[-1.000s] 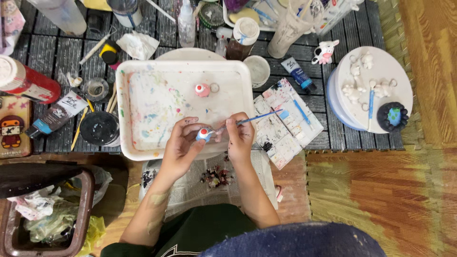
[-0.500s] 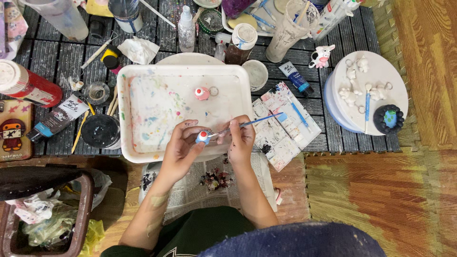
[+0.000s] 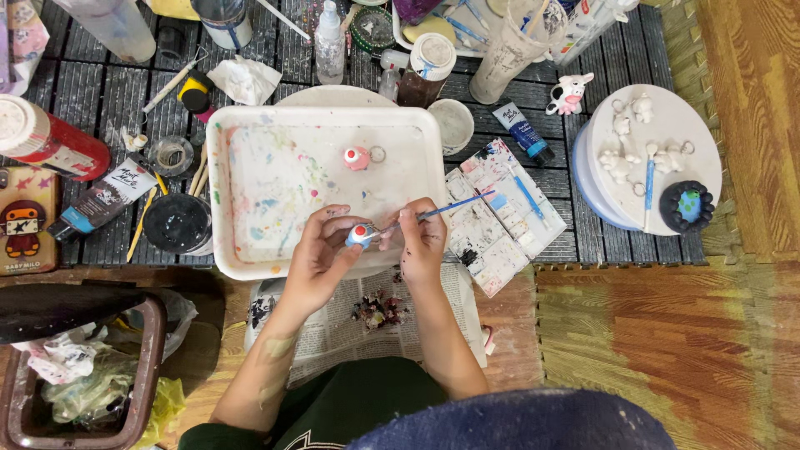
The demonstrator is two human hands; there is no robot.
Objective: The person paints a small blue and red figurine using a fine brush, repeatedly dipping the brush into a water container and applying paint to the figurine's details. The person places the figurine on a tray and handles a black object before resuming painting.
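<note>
Little has shifted since the earlier frames: both hands stay over the near edge of the white tray (image 3: 250,125), and only the brush tip has edged along the figurine. The left hand (image 3: 321,258) is curled around a small figurine (image 3: 362,236), pinching it between thumb and fingertips; only its red top and blue-white side show, the rest is hidden by the fingers. The right hand (image 3: 421,242) is pressed together on a thin blue-handled brush (image 3: 454,207), whose bristles meet the figurine and cannot be made out. A second small pink-red figurine (image 3: 357,157) stands upright near the middle of the tray, a metal ring just beside it.

Packages lie around on the dark slatted surface (image 3: 100,92). A red cylinder with a white lid (image 3: 46,142) lies at the left edge, partly cut off. A black-and-white paint tube (image 3: 104,198) lies slanted beside a round black lid (image 3: 177,222). A blue paint tube (image 3: 523,131) lies right of the tray, above a paint-smeared palette (image 3: 500,212). A card with a red cartoon figure (image 3: 25,225) sits far left, its print too small to read. Newspaper (image 3: 342,333) lies under the forearms, mostly covered. A bin (image 3: 75,375) of crumpled waste is cut off at the lower left.
</note>
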